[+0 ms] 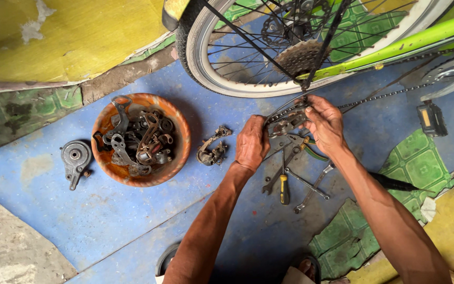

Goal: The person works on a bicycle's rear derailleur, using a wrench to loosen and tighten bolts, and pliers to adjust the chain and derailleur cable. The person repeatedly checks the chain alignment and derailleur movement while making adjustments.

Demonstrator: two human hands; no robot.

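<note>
Orange bowl (177, 138) of rusty parts on blue floor (106, 221), loose derailleur (212, 149) just beside it. Left hand (251, 143) fingers curled onto rear derailleur (286, 124) under the cassette (301, 57); right hand (324, 123) fingers pinch its chain (379, 96) end. Wrenches (308, 184) and a screwdriver (285, 189) lie below.

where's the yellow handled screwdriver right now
In the head view, the yellow-handled screwdriver lies on the blue floor just below the left hand, among the wrenches and right of the orange bowl of old parts.
</note>
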